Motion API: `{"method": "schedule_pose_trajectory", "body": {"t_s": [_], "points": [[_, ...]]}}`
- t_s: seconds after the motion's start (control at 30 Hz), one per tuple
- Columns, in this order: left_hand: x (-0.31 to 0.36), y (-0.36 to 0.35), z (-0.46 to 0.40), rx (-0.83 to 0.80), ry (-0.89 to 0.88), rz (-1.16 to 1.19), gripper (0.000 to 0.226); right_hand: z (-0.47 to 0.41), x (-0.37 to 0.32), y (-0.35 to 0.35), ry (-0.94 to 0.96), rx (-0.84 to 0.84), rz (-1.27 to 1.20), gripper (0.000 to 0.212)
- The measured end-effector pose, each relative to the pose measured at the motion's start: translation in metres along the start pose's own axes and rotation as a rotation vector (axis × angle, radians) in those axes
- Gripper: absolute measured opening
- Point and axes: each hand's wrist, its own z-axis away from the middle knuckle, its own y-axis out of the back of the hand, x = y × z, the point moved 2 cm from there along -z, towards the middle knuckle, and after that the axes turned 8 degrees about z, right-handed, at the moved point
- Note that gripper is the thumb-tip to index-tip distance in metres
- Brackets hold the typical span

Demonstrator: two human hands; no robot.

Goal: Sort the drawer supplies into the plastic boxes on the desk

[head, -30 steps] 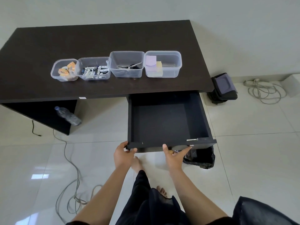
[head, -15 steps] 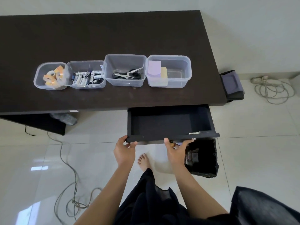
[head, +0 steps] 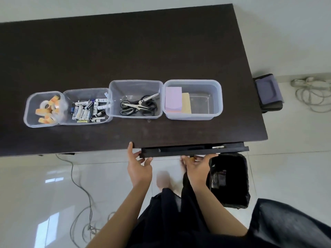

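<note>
The dark drawer (head: pixel 193 150) under the desk's right side is almost fully in, only its front edge showing. My left hand (head: pixel 138 165) presses its left corner with straight fingers. My right hand (head: pixel 196 164) pushes the drawer front from below, fingers extended. On the dark desk (head: pixel 125 51) stand clear plastic boxes in a row: one with tape rolls (head: pixel 47 109), one with batteries (head: pixel 87 109), one with scissors (head: pixel 138 105), one with sticky note pads (head: pixel 176 102).
A black waste bin (head: pixel 231 179) stands on the floor right of my right hand. A dark bag (head: pixel 267 93) lies past the desk's right end, with a coiled white cable (head: pixel 311 93) beyond. Grey cable (head: pixel 80 192) trails across the tiles at left.
The drawer has slid in from wide open to nearly closed, both hands moving forward with it. The view has moved closer over the desk.
</note>
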Motion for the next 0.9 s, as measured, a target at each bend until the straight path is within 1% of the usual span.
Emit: {"method": "schedule_pose_trajectory", "body": {"t_s": [0.07, 0.17, 0.2, 0.23, 0.27, 0.3, 0.33, 0.47, 0.63, 0.73, 0.83, 0.87, 0.9], "points": [[0.006, -0.006, -0.005, 0.029, -0.005, 0.018, 0.084, -0.009, -0.005, -0.005, 0.001, -0.020, 0.036, 0.122], [0.013, -0.013, -0.011, 0.070, 0.002, 0.048, 0.079, -0.019, -0.018, -0.009, 0.006, -0.013, 0.035, 0.107], [0.016, -0.017, -0.013, 0.092, -0.001, 0.062, 0.077, -0.023, -0.025, -0.010, 0.005, -0.001, 0.069, 0.089], [0.019, -0.020, -0.015, 0.119, -0.003, 0.075, 0.075, -0.027, -0.032, -0.010, 0.016, 0.014, 0.101, 0.057], [0.021, -0.024, -0.016, 0.145, -0.006, 0.081, 0.074, -0.030, -0.038, -0.010, 0.026, 0.033, 0.128, 0.032], [0.021, -0.026, -0.016, 0.165, -0.008, 0.080, 0.074, -0.031, -0.044, -0.009, 0.034, 0.038, 0.144, 0.023], [0.021, -0.028, -0.016, 0.173, -0.011, 0.079, 0.074, -0.031, -0.047, -0.009, 0.041, 0.035, 0.160, 0.020], [0.016, -0.029, -0.019, 0.163, -0.006, 0.095, 0.075, -0.027, -0.050, -0.006, 0.059, 0.003, 0.171, 0.026], [0.017, -0.028, -0.018, 0.126, -0.033, 0.071, 0.077, -0.026, -0.051, -0.005, 0.047, -0.012, 0.105, 0.036], [0.013, -0.023, -0.018, 0.083, -0.047, 0.047, 0.077, -0.024, -0.049, -0.003, 0.079, -0.045, 0.045, 0.041], [0.018, -0.017, -0.016, 0.027, -0.047, 0.049, 0.077, -0.021, -0.055, 0.002, 0.109, -0.084, 0.070, 0.042], [0.014, -0.015, -0.016, 0.008, -0.074, 0.070, 0.076, -0.020, -0.051, 0.005, 0.126, -0.088, 0.070, 0.044], [0.016, -0.010, -0.011, -0.009, -0.067, 0.045, 0.076, -0.017, -0.047, 0.011, 0.124, -0.092, 0.110, 0.048]]}}
